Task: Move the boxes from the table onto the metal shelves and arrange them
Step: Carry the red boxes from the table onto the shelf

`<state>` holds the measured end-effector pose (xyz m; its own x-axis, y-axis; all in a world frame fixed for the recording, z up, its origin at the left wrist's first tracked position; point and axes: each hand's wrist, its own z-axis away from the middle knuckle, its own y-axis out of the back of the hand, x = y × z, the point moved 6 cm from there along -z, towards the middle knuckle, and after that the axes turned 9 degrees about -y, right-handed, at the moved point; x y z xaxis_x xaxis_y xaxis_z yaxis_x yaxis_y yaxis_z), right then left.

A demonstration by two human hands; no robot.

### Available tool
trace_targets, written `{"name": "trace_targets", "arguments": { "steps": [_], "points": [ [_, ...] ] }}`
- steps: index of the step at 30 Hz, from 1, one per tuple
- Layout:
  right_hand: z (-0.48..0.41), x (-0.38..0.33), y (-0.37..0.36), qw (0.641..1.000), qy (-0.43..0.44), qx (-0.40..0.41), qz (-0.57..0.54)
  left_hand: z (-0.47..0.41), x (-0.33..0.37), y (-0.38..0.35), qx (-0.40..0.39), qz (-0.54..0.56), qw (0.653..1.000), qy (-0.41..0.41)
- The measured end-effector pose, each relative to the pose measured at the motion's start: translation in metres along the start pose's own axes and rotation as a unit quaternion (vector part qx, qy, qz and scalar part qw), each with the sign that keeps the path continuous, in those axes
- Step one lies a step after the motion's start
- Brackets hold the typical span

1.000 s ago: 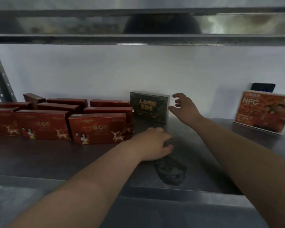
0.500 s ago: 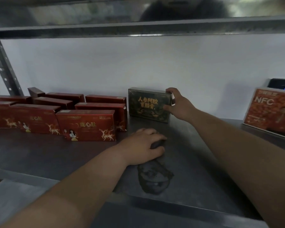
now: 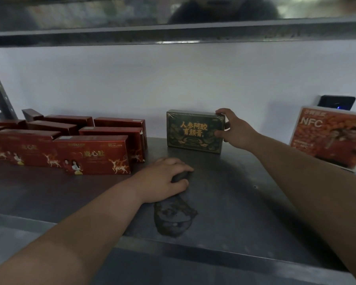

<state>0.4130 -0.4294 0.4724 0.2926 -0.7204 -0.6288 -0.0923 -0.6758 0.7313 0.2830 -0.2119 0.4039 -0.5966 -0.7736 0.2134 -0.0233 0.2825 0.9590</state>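
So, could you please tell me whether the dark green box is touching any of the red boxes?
No, a bare strip of shelf separates the dark green box from the nearest red box.

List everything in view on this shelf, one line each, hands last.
red boxes: about ten, red with gold deer, clustered at the left
green box: one, dark green with gold lettering, upright at back centre
NFC box: one, orange, leaning at the right
black device: one, black with blue light, behind the NFC box
dark object: one, blackish, flat on the shelf; identity unclear
metal shelf: one, grey, bears everything
upper shelf: one, grey, overhead
left hand: grips the dark object's top
right hand: grips the green box's right end
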Motion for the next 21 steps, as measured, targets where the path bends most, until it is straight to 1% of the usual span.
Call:
{"name": "trace_targets", "arguments": {
  "steps": [6,8,10,12,13,15,16,19,21],
  "points": [
    [0.011,0.000,-0.007,0.999,-0.017,0.019,-0.029,0.000,0.002,0.001,0.004,-0.005,1.000,-0.006],
    [0.018,0.002,-0.010,0.998,-0.047,0.027,-0.037,-0.001,0.003,0.001,0.001,-0.007,1.000,-0.008],
    [0.030,0.006,-0.012,0.995,-0.097,0.024,-0.030,0.000,0.004,0.002,-0.004,-0.014,1.000,-0.011],
    [0.047,0.014,-0.019,0.989,-0.147,-0.017,0.030,0.000,0.006,0.002,-0.010,-0.024,1.000,-0.018],
    [0.057,0.016,-0.024,0.982,-0.160,-0.049,0.084,0.001,0.006,0.002,-0.014,-0.031,0.999,-0.019],
    [0.080,0.015,-0.034,0.962,-0.154,-0.106,0.201,0.003,0.011,0.002,-0.031,-0.041,0.999,-0.013],
    [0.093,0.012,-0.036,0.954,-0.141,-0.121,0.236,0.004,0.014,0.001,-0.048,-0.038,0.998,-0.006],
    [0.143,-0.004,-0.032,0.949,-0.103,-0.122,0.272,0.015,0.032,-0.006,-0.118,-0.021,0.993,-0.010],
    [0.183,-0.014,-0.026,0.953,-0.084,-0.094,0.275,0.024,0.051,-0.010,-0.151,-0.027,0.987,-0.037]
  ]
}}
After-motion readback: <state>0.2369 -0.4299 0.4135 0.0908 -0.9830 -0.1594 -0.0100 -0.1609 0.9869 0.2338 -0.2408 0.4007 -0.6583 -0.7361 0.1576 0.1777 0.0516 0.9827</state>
